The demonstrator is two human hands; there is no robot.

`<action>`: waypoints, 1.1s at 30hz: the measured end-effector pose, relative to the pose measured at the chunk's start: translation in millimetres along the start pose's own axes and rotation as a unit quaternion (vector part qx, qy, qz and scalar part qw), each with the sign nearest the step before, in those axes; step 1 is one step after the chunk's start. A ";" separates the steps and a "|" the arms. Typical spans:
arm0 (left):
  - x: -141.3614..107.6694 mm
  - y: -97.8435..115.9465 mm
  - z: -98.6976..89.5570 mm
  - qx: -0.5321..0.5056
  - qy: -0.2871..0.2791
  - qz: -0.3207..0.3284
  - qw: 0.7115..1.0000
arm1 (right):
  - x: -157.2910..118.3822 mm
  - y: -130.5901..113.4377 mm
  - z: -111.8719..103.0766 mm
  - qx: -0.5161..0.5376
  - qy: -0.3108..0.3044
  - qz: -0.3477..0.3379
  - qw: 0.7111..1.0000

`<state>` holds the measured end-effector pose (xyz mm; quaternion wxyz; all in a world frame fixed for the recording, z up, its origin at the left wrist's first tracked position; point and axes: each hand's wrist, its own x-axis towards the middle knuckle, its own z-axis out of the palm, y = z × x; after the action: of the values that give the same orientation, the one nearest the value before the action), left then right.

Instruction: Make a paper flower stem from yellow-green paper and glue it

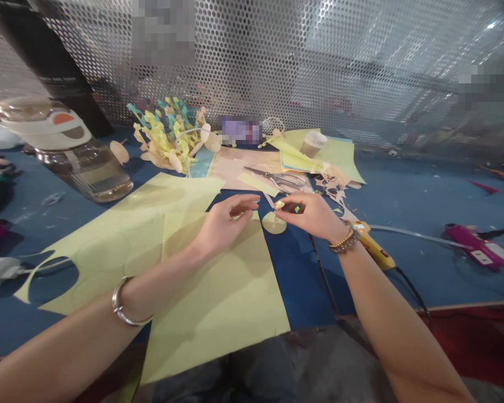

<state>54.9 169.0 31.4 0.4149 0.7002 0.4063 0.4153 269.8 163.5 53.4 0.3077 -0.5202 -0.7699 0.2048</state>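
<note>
My right hand (308, 214) pinches a small yellow folded paper piece (279, 205) between thumb and fingertips. Directly below it, a round yellow paper disc (274, 224) lies on the blue table; whether the piece touches the disc I cannot tell. My left hand (231, 221) hovers to the left of the disc, fingers stretched out and apart from the thumb, with nothing seen in it. Under my left forearm spreads a large yellow paper sheet (218, 302). Scissors (277, 178) lie just beyond my hands. A yellow glue gun (376, 246) rests beside my right wrist.
Finished-looking paper flowers (170, 137) stand at the back left, near a clear water bottle (82, 157). A cut yellow sheet (109, 240) lies left. Paper scraps (334, 182), a cup (313, 144) and a phone (240, 130) are behind. A magenta power strip (483, 246) lies right.
</note>
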 end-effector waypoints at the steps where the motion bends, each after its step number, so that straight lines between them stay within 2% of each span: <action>1: 0.3 0.2 -0.2 0.000 0.002 -0.003 1.000 | -0.1 0.5 -1.9 0.001 -0.012 0.000 1.000; 4: 1.6 1.6 -1.1 -0.009 0.019 -0.010 1.000 | -0.6 2.7 -8.4 0.001 -0.039 0.005 0.999; 8: 3.8 6.4 -7.5 -0.015 0.099 -0.023 0.995 | -1.6 6.3 -15.9 -0.022 -0.062 0.018 0.998; 10: 4.3 10.6 -12.9 0.001 0.142 -0.029 0.989 | -2.0 7.4 -18.4 -0.031 -0.058 0.019 0.998; 12: 4.3 15.5 -16.9 0.031 0.157 -0.024 0.987 | -2.2 7.4 -19.9 -0.030 -0.031 0.018 0.999; 14: 4.9 19.2 -16.9 0.070 0.129 -0.015 0.989 | -2.0 6.3 -20.4 -0.021 0.018 0.019 0.999; 17: 10.2 18.7 -7.4 0.119 0.018 0.002 0.993 | -1.4 4.1 -18.2 0.001 0.069 0.018 0.997; 21: 24.9 8.7 12.2 0.181 -0.094 0.036 0.978 | -0.7 3.3 -10.4 0.014 0.019 0.017 1.000; 24: 34.5 3.8 21.0 0.196 -0.087 0.047 0.976 | -0.5 4.7 -6.1 0.023 0.000 0.018 1.000; 28: 37.6 7.1 19.6 0.176 -0.075 0.062 0.980 | 0.2 5.5 -4.7 0.052 0.030 0.008 0.998; 31: 34.5 14.4 9.2 0.073 -0.082 0.008 0.994 | 1.5 1.9 -0.2 0.156 0.043 0.029 0.986; 33: 32.3 18.9 0.0 -0.008 -0.104 -0.032 0.994 | 4.0 -3.4 7.1 0.267 0.034 0.073 0.960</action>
<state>69.7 192.3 56.6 0.4739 0.7224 0.3800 0.3303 261.5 165.9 51.4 0.4459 -0.4806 -0.6362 0.4067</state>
